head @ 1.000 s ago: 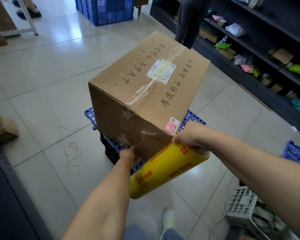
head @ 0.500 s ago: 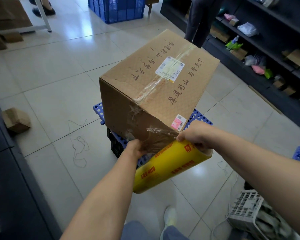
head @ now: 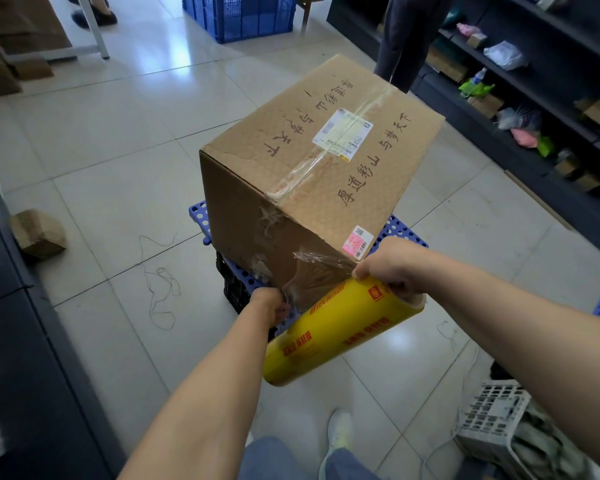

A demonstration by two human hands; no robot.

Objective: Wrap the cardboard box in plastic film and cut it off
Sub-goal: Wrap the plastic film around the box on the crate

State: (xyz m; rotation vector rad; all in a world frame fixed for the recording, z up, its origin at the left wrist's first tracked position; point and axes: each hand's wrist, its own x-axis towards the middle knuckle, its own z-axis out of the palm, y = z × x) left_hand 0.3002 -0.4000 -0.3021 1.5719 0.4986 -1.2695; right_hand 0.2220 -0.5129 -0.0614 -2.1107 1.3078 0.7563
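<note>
Now L hand (head: 271, 307) fingers pinch film (head: 317, 276); R hand (head: 392, 268) fingers curl round roll (head: 343, 329).

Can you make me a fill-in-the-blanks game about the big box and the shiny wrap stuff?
The roll gripped by the right hand is ____ in colour. The cardboard box rests on a ____ plastic platform full of holes. The left hand pinches the clear ____ stretched from the roll to the box's near corner. The small sticker by the right hand is ____.
Missing words: yellow; blue; film; pink.
</note>
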